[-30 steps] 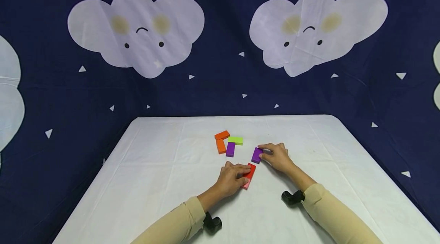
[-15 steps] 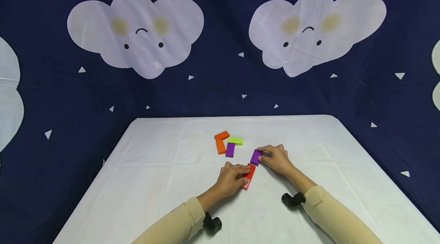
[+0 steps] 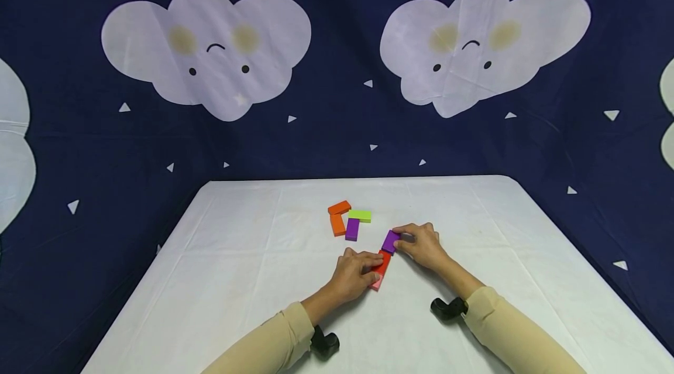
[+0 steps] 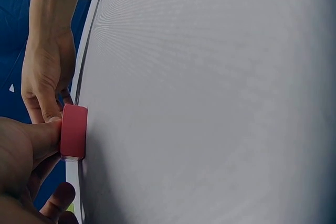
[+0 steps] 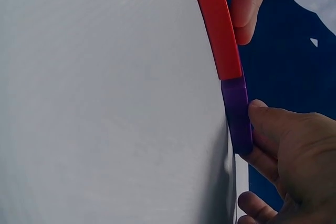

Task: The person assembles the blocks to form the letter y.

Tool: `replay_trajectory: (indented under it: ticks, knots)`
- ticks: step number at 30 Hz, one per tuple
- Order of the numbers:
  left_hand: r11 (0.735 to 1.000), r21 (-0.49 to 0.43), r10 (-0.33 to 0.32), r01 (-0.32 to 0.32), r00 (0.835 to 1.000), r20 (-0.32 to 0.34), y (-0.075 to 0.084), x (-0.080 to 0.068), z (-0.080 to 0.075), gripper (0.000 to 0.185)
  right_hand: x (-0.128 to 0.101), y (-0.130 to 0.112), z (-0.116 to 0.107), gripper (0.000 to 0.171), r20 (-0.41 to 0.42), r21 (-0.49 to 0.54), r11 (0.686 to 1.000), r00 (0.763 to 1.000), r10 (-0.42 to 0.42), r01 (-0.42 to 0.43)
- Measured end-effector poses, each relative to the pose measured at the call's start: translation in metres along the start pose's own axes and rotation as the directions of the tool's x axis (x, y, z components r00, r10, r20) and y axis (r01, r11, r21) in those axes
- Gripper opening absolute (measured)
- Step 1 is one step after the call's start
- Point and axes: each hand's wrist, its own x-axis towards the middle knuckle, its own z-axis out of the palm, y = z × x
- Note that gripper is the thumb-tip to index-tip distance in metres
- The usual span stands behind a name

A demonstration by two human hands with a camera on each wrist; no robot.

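Left hand (image 3: 354,274) gripping red block (image 3: 383,263), right hand (image 3: 423,245) apparently pinching purple block (image 3: 391,241), ends touching

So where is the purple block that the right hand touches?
In the head view, the purple block lies mid-table, end-to-end against the red block, under the right hand's fingertips.

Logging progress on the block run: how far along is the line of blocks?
Done: pink block, red block and purple block lie end to end; the right wrist view shows red and purple meeting. In hand: left hand holds the red one, right hand pinches the purple one. Left: two orange blocks, a green block and a second purple block sit apart, farther back.
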Motion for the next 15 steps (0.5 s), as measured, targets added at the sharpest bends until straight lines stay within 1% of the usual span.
replay_trajectory:
  ticks: [3,9,15]
  knots:
    - [1.0,-0.008,-0.003,0.003,1.0,-0.001,0.0001,0.0004,-0.0003,0.034,-0.0005,-0.0015,-0.0004,0.034,0.0,-0.001,1.0,1.0,-0.012,0.012]
    - [1.0,-0.015,0.017,-0.017,1.0,-0.015,-0.0005,0.0003,-0.0001,0.033,-0.0002,-0.0024,0.0003,0.034,0.009,-0.003,1.0,1.0,-0.017,0.017]
    - [1.0,-0.018,0.009,-0.01,1.0,-0.013,-0.0016,0.0008,0.0004,0.033,-0.0002,-0.0024,0.0016,0.034,0.019,-0.005,1.0,1.0,0.0,0.0]
